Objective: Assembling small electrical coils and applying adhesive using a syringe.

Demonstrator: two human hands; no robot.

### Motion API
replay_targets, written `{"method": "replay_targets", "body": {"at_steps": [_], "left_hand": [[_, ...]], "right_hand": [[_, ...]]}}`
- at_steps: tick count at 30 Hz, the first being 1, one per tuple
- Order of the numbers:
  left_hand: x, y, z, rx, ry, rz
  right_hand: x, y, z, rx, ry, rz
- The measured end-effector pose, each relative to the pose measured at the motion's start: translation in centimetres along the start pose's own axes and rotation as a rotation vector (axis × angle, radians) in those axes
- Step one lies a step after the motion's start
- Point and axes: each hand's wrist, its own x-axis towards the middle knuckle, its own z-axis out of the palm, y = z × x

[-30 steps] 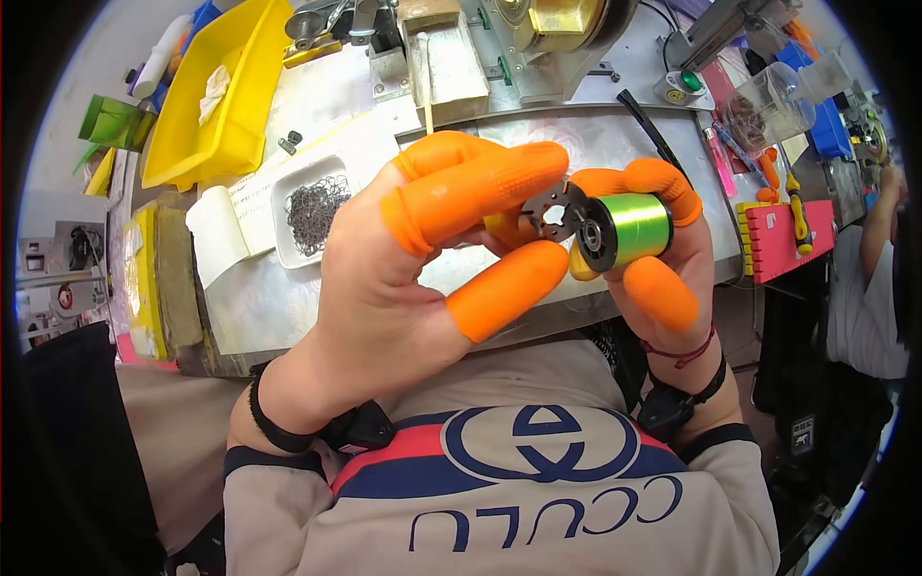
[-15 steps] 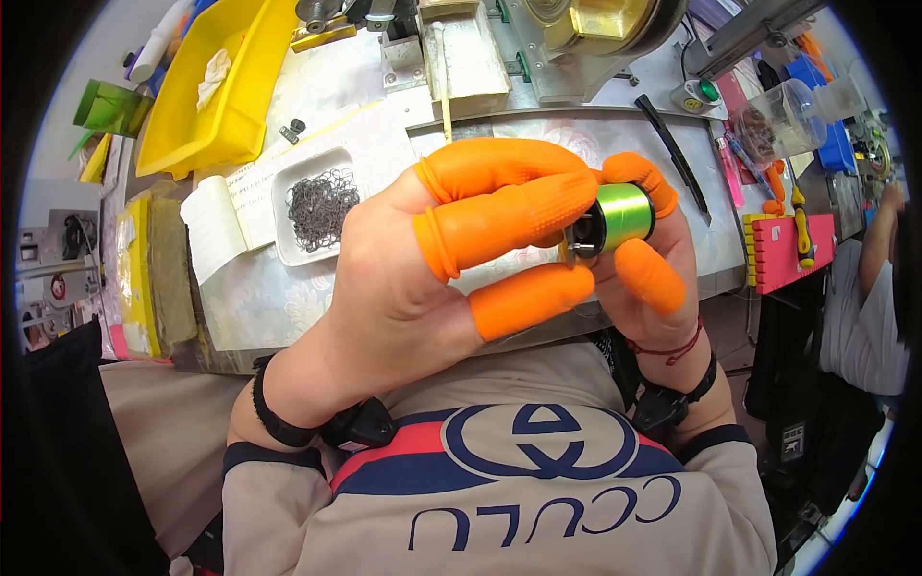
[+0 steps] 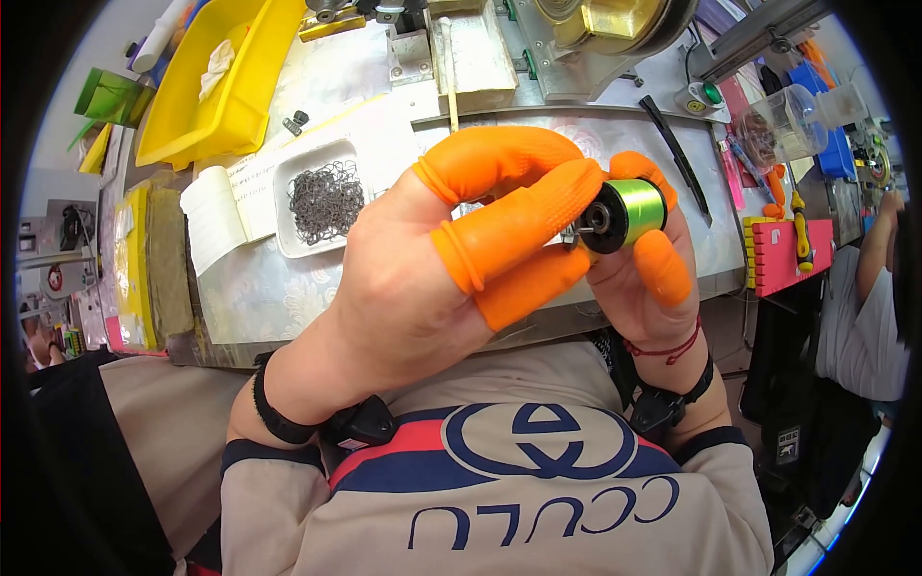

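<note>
green spool (image 3: 629,213) sits clamped in the right hand (image 3: 653,278); left hand (image 3: 451,259) pinches a small metal piece (image 3: 574,233) at its black end, seemingly not yet seated.

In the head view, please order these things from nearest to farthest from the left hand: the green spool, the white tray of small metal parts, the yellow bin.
1. Green spool: touched by the fingertips of the left hand, on its right side.
2. White tray of small metal parts: on the table, just beyond the hand, to its left.
3. Yellow bin: far back on the left.
</note>
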Motion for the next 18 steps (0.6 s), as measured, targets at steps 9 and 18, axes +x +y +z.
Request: {"method": "replay_targets", "body": {"at_steps": [9,18], "left_hand": [[-0.04,0.04,0.07,-0.025,0.028,-0.033],[0.13,0.18,-0.04,-0.013,0.048,0.002]], "right_hand": [[0.07,0.12,-0.20,-0.136,-0.032,-0.047],[0.20,0.51,-0.24,-0.165,-0.132,-0.237]]}}
